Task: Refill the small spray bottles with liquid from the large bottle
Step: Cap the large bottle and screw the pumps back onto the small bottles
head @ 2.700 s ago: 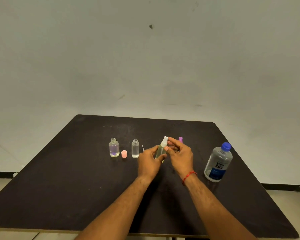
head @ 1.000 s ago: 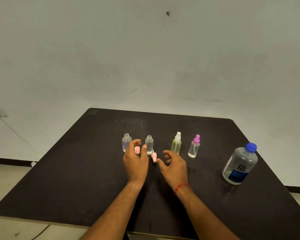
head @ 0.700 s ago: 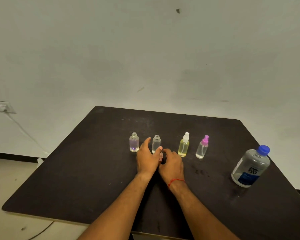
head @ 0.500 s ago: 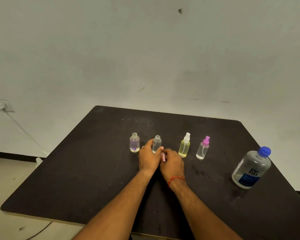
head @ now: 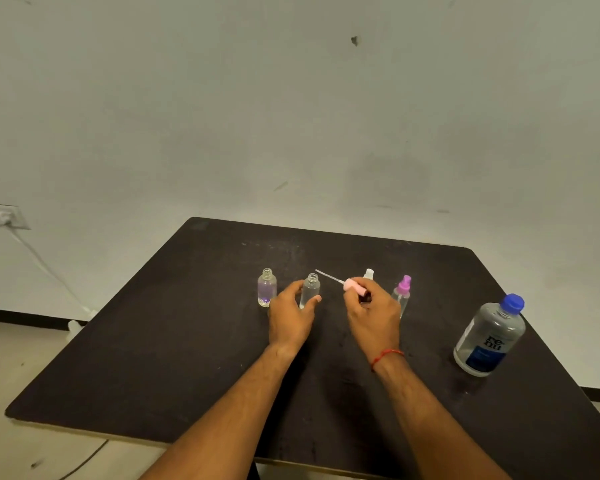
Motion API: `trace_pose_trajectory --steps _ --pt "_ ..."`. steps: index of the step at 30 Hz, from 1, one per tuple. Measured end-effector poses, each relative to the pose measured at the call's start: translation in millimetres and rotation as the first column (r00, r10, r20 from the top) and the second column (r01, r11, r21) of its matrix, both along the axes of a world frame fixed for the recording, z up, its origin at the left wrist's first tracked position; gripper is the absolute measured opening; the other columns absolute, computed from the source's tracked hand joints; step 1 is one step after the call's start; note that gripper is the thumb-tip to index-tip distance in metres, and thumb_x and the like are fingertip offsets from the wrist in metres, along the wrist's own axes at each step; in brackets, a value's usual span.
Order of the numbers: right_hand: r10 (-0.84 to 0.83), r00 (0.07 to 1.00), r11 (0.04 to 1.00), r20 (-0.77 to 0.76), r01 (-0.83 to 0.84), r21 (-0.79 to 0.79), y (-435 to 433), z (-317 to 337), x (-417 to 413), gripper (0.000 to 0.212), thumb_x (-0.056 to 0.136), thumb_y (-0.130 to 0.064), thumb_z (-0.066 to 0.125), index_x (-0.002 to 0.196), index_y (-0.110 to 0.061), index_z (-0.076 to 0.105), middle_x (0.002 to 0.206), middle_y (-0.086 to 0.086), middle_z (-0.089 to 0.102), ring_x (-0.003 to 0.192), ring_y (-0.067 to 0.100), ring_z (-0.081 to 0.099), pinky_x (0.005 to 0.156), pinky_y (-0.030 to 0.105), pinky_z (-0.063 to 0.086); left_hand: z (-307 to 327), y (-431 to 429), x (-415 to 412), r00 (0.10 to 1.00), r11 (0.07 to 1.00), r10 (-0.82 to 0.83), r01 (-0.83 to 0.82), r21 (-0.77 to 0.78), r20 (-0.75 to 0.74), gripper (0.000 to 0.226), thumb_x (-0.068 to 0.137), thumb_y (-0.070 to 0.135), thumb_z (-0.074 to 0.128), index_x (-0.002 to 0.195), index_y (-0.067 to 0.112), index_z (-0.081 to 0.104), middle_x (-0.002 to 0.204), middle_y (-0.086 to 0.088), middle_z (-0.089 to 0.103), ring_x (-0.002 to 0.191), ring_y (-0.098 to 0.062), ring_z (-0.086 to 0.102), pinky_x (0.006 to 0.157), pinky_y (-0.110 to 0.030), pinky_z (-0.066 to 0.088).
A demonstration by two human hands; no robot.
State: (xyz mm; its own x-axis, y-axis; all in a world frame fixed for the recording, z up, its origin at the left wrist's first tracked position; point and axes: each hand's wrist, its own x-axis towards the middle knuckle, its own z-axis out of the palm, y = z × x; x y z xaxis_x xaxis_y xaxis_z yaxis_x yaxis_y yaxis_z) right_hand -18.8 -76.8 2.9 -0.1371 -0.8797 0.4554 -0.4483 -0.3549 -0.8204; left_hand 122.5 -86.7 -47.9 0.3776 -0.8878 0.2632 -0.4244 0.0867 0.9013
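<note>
A dark, scuffed table (head: 187, 341) fills the lower half of the frame, its far edge close to a plain pale wall (head: 291, 116). At mid left a socket (head: 0, 216) sits on the wall, and a white cable (head: 45, 268) drops from it towards the floor (head: 14, 348). The table's left, far and near edges show; its lower right runs out of frame.

Four small bottles stand in a row at the centre, well back from every edge. The end bottle (head: 266, 287) on the left is uncapped. Beside it the left hand (head: 291, 317) curls thumb and fingers round the clear bottle (head: 310, 291), also uncapped. The right hand (head: 373, 313) pinches a pink pump (head: 354, 285) raised above the table, its thin tube pointing towards the clear bottle's mouth. Behind that hand only the white top of the third bottle (head: 369, 273) shows; the pink-top bottle (head: 401, 294) stands just right of it. The big bottle (head: 489, 337), blue cap on, stands apart at right, near the table's right edge.
</note>
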Motion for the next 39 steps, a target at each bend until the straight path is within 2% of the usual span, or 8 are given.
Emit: trace_pose_trajectory --steps 5,9,12,17,22,26,33,39 --pt "-0.002 0.998 0.999 -0.068 -0.002 -0.048 11.7 36.7 -9.7 0.015 0.090 -0.008 0.060 0.097 -0.009 0.074 0.085 0.003 0.070 0.076 0.015 0.065 0.077 -0.009 0.033 9.1 8.0 -2.0 1.000 0.999 -0.008 0.008 -0.043 0.019 0.029 0.087 0.025 0.077 0.115 0.024 0.070 0.094 0.022 0.065 0.087 0.020 0.056 0.072 0.000 0.041" --pt "0.009 0.991 0.998 -0.132 -0.016 -0.057 14.3 45.2 -17.5 0.015 0.087 -0.019 0.061 0.095 -0.016 0.073 0.084 -0.001 0.070 0.076 0.010 0.065 0.079 0.025 0.057 14.3 13.3 -2.8 1.000 0.999 -0.006 0.008 -0.052 0.024 0.032 0.088 0.024 0.076 0.119 0.023 0.069 0.096 0.024 0.062 0.084 0.020 0.054 0.071 0.003 0.038" --pt "-0.005 0.983 0.999 -0.181 -0.004 -0.049 16.8 45.8 -21.8 0.013 0.084 -0.027 0.063 0.093 -0.022 0.072 0.081 -0.010 0.067 0.074 0.007 0.064 0.092 0.043 0.055 18.1 19.2 -4.5 1.000 0.998 -0.011 0.013 -0.057 0.026 0.034 0.088 0.025 0.076 0.121 0.024 0.068 0.095 0.027 0.058 0.083 0.020 0.053 0.068 0.004 0.037" --pt "0.044 0.958 0.997 -0.284 -0.058 -0.043 20.2 55.1 -24.8 0.011 0.086 -0.024 0.065 0.091 -0.018 0.073 0.080 -0.006 0.068 0.071 0.006 0.061 0.067 0.017 0.052 19.5 30.3 -9.9 0.999 0.996 -0.045 0.047 -0.076 0.030 0.036 0.086 0.027 0.078 0.121 0.028 0.068 0.102 0.023 0.065 0.093 0.008 0.060 0.074 -0.003 0.041" --pt "0.128 0.936 0.992 -0.329 -0.126 0.027 16.0 60.8 -21.4 0.010 0.089 -0.023 0.063 0.095 -0.019 0.070 0.087 -0.006 0.066 0.077 0.006 0.059 0.066 0.009 0.044 19.6 37.5 -20.4 0.995 0.992 -0.084 0.088 -0.095 0.055 0.037 0.085 0.030 0.079 0.121 0.028 0.069 0.107 0.023 0.066 0.093 0.015 0.059 0.084 -0.010 0.049" --pt "0.189 0.951 0.981 -0.244 -0.171 0.095 8.0 52.6 -16.2 0.012 0.092 -0.026 0.061 0.098 -0.020 0.070 0.093 -0.007 0.066 0.083 0.005 0.061 0.065 0.007 0.043 20.2 37.3 -26.1 0.992 0.988 -0.107 0.114 -0.107 0.065 0.041 0.085 0.035 0.077 0.124 0.027 0.068 0.115 0.015 0.071 0.104 0.001 0.064 0.096 -0.027 0.055" --pt "0.327 0.943 0.932 -0.057 -0.312 0.185 2.0 41.1 -12.9 0.013 0.094 -0.027 0.062 0.103 -0.021 0.070 0.099 -0.007 0.070 0.095 0.006 0.065 0.077 0.014 0.048 27.0 42.8 -27.1 0.990 0.982 -0.127 0.135 -0.128 0.067 0.037 0.087 0.031 0.077 0.122 0.027 0.069 0.104 0.025 0.066 0.092 0.017 0.060 0.085 -0.012 0.051" --pt "0.300 0.952 0.939 -0.057 -0.285 0.190 -1.7 38.6 -10.9 0.022 0.094 -0.018 0.062 0.115 -0.018 0.067 0.105 -0.007 0.067 0.096 0.003 0.061 0.084 0.014 0.048 31.1 43.2 -29.0 0.984 0.972 -0.161 0.172 -0.160 0.079 0.032 0.088 0.033 0.076 0.119 0.028 0.070 0.104 0.016 0.073 0.095 0.004 0.066 0.088 -0.022 0.056"
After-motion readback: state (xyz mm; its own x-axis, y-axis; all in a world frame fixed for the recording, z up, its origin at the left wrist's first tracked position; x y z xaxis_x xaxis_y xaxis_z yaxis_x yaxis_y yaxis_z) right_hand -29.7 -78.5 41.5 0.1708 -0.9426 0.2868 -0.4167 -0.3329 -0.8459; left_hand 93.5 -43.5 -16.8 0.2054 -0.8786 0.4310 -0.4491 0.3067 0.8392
